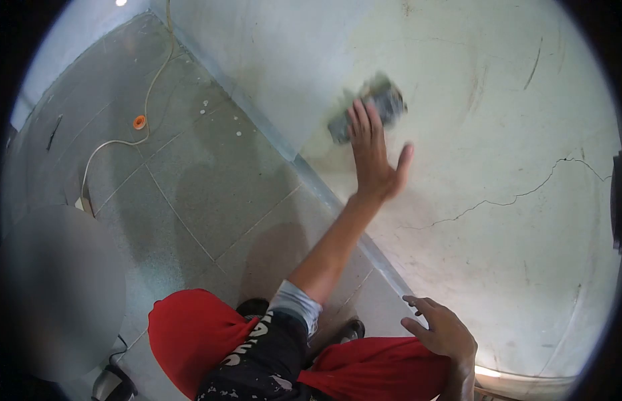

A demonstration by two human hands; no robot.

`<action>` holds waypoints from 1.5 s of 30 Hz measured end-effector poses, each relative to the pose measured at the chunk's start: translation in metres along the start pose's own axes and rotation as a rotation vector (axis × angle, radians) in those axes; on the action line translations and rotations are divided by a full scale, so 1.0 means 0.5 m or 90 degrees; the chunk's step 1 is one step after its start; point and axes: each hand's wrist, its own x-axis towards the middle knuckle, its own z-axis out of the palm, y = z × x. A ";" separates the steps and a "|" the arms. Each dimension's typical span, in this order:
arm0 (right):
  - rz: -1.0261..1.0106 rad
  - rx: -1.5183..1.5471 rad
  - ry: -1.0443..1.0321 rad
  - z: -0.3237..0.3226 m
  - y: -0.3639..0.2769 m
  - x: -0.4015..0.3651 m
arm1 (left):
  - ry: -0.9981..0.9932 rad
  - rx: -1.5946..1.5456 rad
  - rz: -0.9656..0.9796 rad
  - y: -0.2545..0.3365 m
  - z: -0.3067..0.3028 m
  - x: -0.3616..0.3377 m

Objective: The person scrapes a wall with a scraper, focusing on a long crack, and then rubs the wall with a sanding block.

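Observation:
My left hand [372, 150] reaches up to the pale wall, fingers flat over a dark grey sanding pad [390, 100] and thumb stuck out to the right. The pad is smeared by motion and has a ragged, brownish edge, so its exact kind is hard to make out. It lies against the wall [451, 154], beside a greyer patch. Low on the right, my right hand [444, 331] hangs over my red-clothed knee [391, 364], holding nothing, with its fingers apart and slightly bent.
A long crack [515, 197] crosses the wall. Grey skirting [311, 180] meets the tiled floor [197, 200], where a pale cable [150, 87], an orange ring [139, 122] and white crumbs lie. A blurred round shape [60, 294] hides the lower left.

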 end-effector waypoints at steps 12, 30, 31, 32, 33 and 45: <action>0.009 -0.065 0.036 0.017 0.022 -0.013 | -0.043 0.015 -0.008 -0.017 -0.001 -0.091; -0.049 -0.015 0.042 0.015 0.019 -0.032 | -0.078 0.025 -0.061 -0.010 0.026 -0.145; -0.047 -0.014 0.040 0.015 0.019 -0.035 | -0.080 0.025 -0.063 -0.017 0.017 -0.113; -0.041 -0.005 0.039 0.014 0.021 -0.039 | -0.053 0.034 -0.061 -0.024 0.006 -0.067; -0.034 0.006 0.039 0.017 0.023 -0.042 | -0.029 0.043 -0.058 -0.027 -0.007 -0.021; -0.001 -0.018 0.030 0.006 0.020 -0.032 | -0.065 -0.007 -0.147 -0.015 0.029 -0.150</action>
